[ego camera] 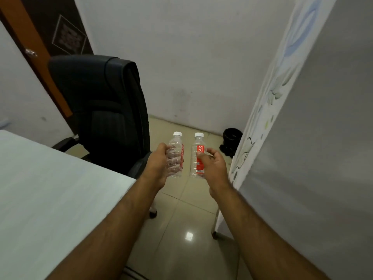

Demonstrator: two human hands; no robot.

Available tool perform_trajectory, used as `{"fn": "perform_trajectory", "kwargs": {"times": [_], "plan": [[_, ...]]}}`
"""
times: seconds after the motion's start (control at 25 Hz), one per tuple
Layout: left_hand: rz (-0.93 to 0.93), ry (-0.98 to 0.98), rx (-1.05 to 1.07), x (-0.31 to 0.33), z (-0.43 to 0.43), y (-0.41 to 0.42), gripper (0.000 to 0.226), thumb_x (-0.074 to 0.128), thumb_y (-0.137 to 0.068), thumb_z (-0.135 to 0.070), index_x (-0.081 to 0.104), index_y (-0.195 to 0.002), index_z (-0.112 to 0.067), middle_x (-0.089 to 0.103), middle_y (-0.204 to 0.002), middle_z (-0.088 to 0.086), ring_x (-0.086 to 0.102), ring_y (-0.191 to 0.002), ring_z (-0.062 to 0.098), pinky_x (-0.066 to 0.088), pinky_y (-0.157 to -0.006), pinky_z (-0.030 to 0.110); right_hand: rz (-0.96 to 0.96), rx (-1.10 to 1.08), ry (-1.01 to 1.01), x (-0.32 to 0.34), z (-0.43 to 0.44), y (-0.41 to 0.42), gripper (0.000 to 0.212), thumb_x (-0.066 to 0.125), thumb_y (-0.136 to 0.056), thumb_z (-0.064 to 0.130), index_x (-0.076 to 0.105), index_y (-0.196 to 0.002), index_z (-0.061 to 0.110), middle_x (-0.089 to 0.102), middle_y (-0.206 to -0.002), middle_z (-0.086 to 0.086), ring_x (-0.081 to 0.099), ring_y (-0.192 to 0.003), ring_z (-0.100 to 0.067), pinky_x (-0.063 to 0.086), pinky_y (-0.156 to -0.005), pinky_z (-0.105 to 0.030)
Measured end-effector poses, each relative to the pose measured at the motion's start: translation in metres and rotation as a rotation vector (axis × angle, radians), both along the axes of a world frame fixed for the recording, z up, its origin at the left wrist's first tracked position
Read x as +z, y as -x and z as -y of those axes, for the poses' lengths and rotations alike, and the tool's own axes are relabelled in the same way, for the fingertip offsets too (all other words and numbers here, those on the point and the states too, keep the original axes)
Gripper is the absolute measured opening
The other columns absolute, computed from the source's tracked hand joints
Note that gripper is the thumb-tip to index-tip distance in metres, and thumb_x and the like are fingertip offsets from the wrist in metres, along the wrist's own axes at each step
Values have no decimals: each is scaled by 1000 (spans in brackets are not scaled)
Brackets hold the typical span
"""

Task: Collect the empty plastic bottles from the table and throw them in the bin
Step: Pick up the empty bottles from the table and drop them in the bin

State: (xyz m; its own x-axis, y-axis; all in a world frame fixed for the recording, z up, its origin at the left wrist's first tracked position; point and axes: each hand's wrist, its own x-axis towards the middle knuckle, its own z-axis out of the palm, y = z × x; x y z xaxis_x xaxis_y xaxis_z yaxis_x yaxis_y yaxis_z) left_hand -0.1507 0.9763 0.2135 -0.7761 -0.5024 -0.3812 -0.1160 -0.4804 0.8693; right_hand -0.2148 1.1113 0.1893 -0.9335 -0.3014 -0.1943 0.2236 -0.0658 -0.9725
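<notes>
Bottles, one gripped upright in each of the hands, left bottle [176, 156] in the left hand [159, 164] and right bottle [198, 156] in the right hand [212, 164], could slip if pinched loosely, or miss the distant black bin [232, 141].

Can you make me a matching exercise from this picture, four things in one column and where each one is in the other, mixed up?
Things
1. clear plastic bottle whose red label faces the camera
2. clear plastic bottle with its red label turned sideways
3. black office chair
4. small black bin

Places
A. on the floor by the far wall
B. held in the left hand
C. pushed up to the pale table
D. held in the right hand

Pairs: 1-D, 2-B, 3-C, 4-A
</notes>
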Motion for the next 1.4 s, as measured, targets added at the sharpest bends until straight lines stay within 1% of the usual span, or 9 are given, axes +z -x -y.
{"fn": "perform_trajectory", "kwargs": {"times": [0.12, 0.28, 0.44, 0.6, 0.68, 0.92, 1.08, 1.24, 1.4], "plan": [[35, 12, 54, -4, 35, 80, 30, 43, -92, -28, 65, -84, -8, 60, -70, 12, 55, -59, 22, 44, -58, 32, 7, 19, 11, 4, 39, 76, 34, 66, -93, 24, 55, -125, 18, 69, -103, -3, 70, -86, -17, 57, -67, -32], [73, 25, 63, -25, 92, 199, 32, 47, -84, -33, 64, -93, -7, 57, -69, 12, 53, -53, 23, 42, -45, 27, 48, -23, 11, -13, 93, 185, 35, 67, -92, 21, 56, -125, 15, 70, -99, -6, 69, -81, -18, 57, -67, -34], [67, 32, -43, -43, 152, 328, 35, 68, -81, -44, 66, -96, -13, 59, -70, 5, 55, -56, 19, 43, -47, 24, 72, -112, 15, -33, 149, 311, 36, 69, -90, 21, 57, -123, 15, 70, -96, -4, 68, -78, -16, 58, -71, -37], [61, 88, -176, -44, 205, 458, 53, 79, -72, -29, 59, -115, -5, 62, -84, 9, 60, -64, 21, 48, -47, 26, 77, -205, 1, -31, 193, 427, 35, 69, -90, 21, 59, -122, 13, 71, -98, -7, 69, -77, -15, 58, -65, -33], [64, 151, -265, -39, 221, 532, 47, 77, -73, -24, 62, -114, -6, 65, -85, 9, 63, -66, 22, 50, -51, 28, 68, -266, -7, -28, 206, 490, 33, 69, -90, 21, 59, -121, 13, 72, -99, -7, 68, -77, -15, 55, -62, -30], [121, 286, -448, -58, 226, 727, 17, 73, -79, -19, 65, -93, -12, 63, -79, 6, 58, -63, 20, 49, -61, 31, 128, -445, -24, -64, 211, 660, 36, 75, -86, 30, 60, -117, 18, 72, -95, -3, 73, -85, -25, 60, -63, -38], [176, 344, -549, -104, 211, 866, 27, 76, -79, -20, 69, -101, -5, 68, -85, 8, 62, -71, 20, 50, -64, 32, 147, -537, -28, -114, 195, 785, 28, 75, -87, 23, 65, -113, 16, 75, -95, -1, 75, -84, -18, 63, -76, -37], [260, 363, -646, -146, 185, 1007, 34, 77, -82, -16, 66, -113, -7, 73, -98, 15, 69, -84, 29, 57, -78, 42, 290, -648, -29, -164, 174, 912, 32, 76, -86, 19, 67, -115, 9, 77, -100, -8, 76, -86, -25, 63, -74, -40], [345, 422, -767, -194, 167, 1111, 35, 73, -84, -9, 63, -118, -4, 71, -105, 15, 69, -89, 27, 55, -66, 29, 428, -709, -36, -208, 160, 1004, 25, 78, -84, 22, 69, -107, 16, 77, -98, -8, 77, -83, -29, 64, -70, -45]]}}
